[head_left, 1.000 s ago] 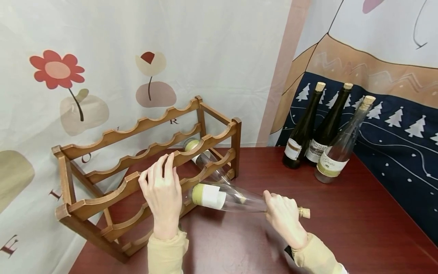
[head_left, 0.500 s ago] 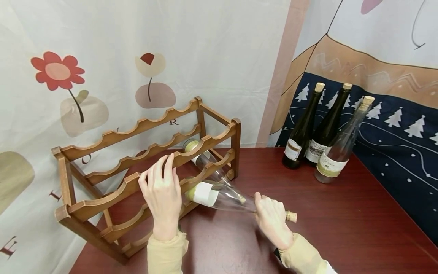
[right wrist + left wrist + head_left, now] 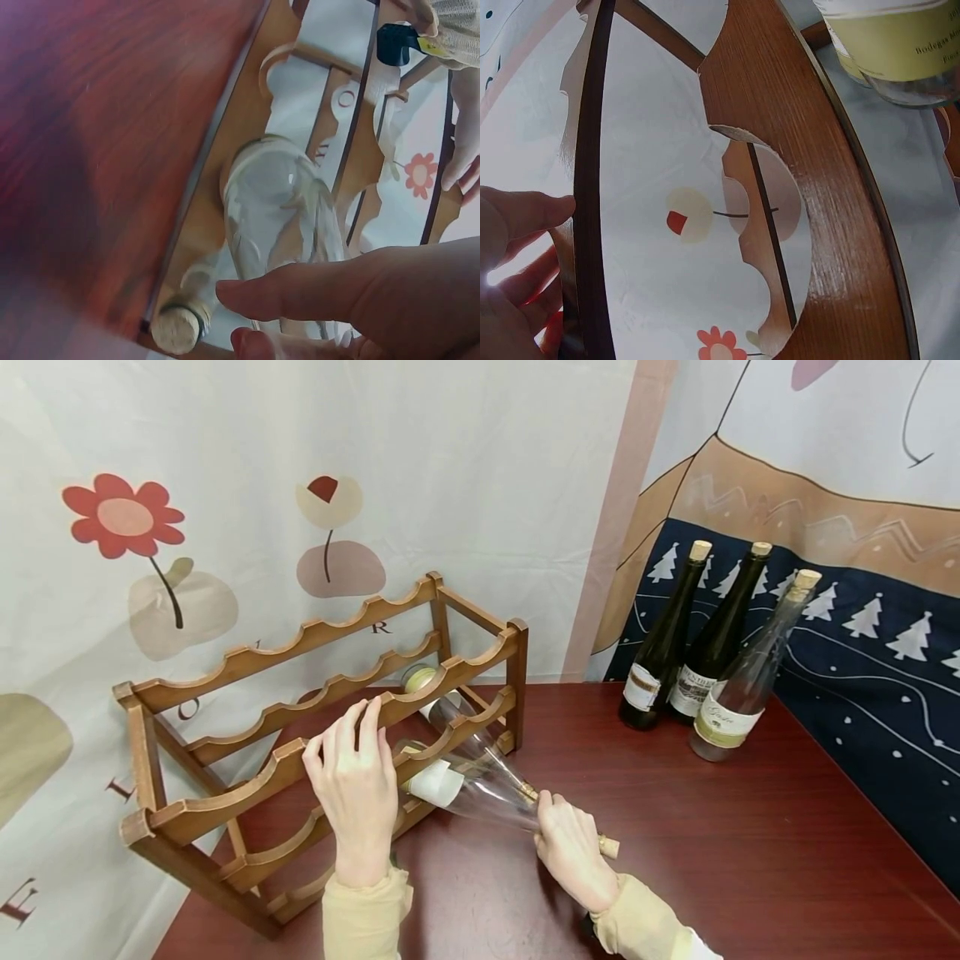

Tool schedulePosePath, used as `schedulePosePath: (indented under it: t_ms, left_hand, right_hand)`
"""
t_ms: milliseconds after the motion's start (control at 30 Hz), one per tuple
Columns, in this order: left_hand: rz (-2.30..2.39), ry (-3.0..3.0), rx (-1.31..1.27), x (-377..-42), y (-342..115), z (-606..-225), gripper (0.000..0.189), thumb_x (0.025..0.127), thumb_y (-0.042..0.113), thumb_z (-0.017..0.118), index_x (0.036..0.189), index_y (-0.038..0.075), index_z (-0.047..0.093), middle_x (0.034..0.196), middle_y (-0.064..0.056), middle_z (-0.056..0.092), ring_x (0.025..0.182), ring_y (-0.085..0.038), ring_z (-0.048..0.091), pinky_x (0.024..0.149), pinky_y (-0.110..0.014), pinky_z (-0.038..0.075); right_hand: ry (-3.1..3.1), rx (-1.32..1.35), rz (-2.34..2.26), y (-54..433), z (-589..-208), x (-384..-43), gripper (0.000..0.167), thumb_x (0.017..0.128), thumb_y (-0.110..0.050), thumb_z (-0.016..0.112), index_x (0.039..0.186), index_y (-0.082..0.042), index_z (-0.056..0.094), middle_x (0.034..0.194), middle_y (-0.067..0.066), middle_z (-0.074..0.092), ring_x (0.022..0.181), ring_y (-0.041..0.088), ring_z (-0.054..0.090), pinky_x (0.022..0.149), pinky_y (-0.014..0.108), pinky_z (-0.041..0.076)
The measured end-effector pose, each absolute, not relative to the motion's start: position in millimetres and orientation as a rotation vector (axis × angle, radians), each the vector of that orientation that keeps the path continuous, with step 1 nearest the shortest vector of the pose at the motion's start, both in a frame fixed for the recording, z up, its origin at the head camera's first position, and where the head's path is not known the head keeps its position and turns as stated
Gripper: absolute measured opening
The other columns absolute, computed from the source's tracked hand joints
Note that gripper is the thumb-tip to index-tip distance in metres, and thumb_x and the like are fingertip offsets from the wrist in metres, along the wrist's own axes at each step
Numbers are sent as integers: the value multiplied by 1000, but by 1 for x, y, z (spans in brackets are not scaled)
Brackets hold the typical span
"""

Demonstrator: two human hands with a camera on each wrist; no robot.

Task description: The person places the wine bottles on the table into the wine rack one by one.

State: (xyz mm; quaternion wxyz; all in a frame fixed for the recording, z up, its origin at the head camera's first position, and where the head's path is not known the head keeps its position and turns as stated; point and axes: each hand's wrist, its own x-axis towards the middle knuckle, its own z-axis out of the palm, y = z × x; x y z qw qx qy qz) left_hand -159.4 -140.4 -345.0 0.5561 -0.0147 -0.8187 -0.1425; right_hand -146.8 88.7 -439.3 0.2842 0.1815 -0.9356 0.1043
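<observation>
A wooden wine rack [image 3: 517,693] with scalloped rails stands on the table. My left hand [image 3: 355,785] holds its top front rail; in the left wrist view the thumb [image 3: 551,210] presses one side while the fingers curl round the other. My right hand [image 3: 573,847] grips the neck of a clear wine bottle [image 3: 487,797], its cork [image 3: 609,847] sticking out past the fist. That bottle's base lies inside the rack's lower front rail, neck tilted toward me. Beside it, a second clear bottle [image 3: 468,735] lies in the lower tier, cork end out.
Two dark green corked bottles [image 3: 660,652] and one clear corked bottle [image 3: 731,702] stand upright at the table's back right. Behind the rack hangs a printed cloth [image 3: 487,485]. The dark red table [image 3: 712,860] extends to the right.
My right hand has moved left, pushing the clear bottle base first farther into the rack's lower tier. The left hand stays on the top rail, and the rack has not shifted.
</observation>
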Motion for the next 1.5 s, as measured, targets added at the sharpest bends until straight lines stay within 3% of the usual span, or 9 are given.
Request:
schedulePosePath:
  t_ms: [400,1233,1500]
  left_hand:
    - [-340,-1927,-32,-160,-141,-345,35,85,0,62,118,9,64,114,-13,65,99,-33,58,88,-46,35]
    - [-351,-1939,-35,-160,-140,-344,34,86,1,62,119,9,64,115,-13,65,100,-34,57,88,-46,34]
    - [-351,-1947,-35,-159,-140,-344,35,85,0,63,119,9,64,115,-13,65,101,-33,57,89,-47,34]
  right_hand:
    - [-2626,561,522,73,-441,-146,38,57,3,71,86,1,48,66,7,50,51,24,53,43,35,40]
    - [-2811,573,850,30,-450,-158,27,68,2,67,85,-1,47,73,9,51,65,23,55,56,33,47]
    - [-2813,535,890,15,-456,-166,29,67,2,66,85,-1,44,73,10,53,62,26,59,52,33,48]
